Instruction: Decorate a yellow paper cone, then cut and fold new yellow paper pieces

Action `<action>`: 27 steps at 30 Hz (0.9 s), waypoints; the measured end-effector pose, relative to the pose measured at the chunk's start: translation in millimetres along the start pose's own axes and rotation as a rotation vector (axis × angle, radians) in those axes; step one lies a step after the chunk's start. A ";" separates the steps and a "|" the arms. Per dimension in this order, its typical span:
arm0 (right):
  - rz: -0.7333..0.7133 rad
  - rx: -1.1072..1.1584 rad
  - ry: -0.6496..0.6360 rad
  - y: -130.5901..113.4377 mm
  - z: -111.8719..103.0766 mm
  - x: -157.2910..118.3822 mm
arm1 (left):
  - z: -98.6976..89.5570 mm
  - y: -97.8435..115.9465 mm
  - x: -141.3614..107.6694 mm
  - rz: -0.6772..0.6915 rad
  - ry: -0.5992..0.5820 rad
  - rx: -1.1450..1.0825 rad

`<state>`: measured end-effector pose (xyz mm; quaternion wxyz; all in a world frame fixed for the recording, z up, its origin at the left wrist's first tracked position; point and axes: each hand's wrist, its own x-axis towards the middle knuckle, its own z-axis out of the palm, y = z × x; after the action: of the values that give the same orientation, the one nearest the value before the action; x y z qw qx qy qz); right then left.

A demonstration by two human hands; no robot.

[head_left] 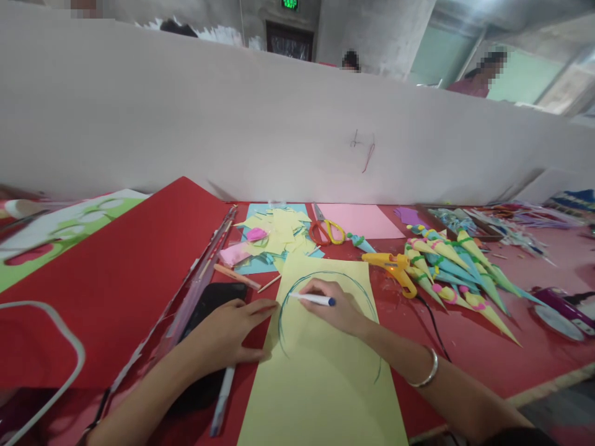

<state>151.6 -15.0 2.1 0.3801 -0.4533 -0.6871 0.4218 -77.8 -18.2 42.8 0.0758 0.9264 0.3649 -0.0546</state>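
Observation:
My right hand (pixel 338 305) grips a white marker (pixel 313 299) with a dark blue end, its tip on the left part of a drawn curve. The sheet of yellow paper (pixel 320 396) beneath it carries a large dark arch-shaped line, doubled in places. My left hand (pixel 239 331) lies with fingers stretched out, fingertips touching the sheet's left edge. Under my left forearm is a black flat object (pixel 225 297), partly covered. A second pen (pixel 223 399), pale with a blue end, lies just below my left hand.
Paper scraps (pixel 279 229), scissors (pixel 328 229) and pink paper (pixel 357 220) lie behind the sheet. To the right are a yellow glue gun (pixel 390 266) with a cord and several decorated paper cones (pixel 455 266). Red sheets (pixel 139 266) cover the left. A white partition (pixel 279 130) stands behind.

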 end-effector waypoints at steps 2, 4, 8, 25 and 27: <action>0.027 0.022 -0.173 -2.8 -1.4 -4.2 | 2.1 -1.2 -0.3 -0.002 0.002 0.007; 0.081 0.036 -0.237 -3.3 -3.1 -5.6 | 3.8 -2.1 -0.5 -0.007 0.006 0.012; 0.082 0.008 0.062 1.6 -4.5 0.7 | 5.5 -2.8 -0.7 0.002 0.009 0.006; 0.181 0.121 -0.354 -7.5 -8.2 -5.9 | 4.4 -3.5 -0.3 0.014 -0.006 0.002; 0.129 0.056 -0.139 -8.4 -6.5 -3.6 | 4.5 -3.5 -0.7 0.016 -0.002 -0.009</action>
<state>156.0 -18.8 11.7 0.3160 -0.4554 -0.6693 0.4948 -80.9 -16.9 38.1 0.0808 0.9289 0.3574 -0.0535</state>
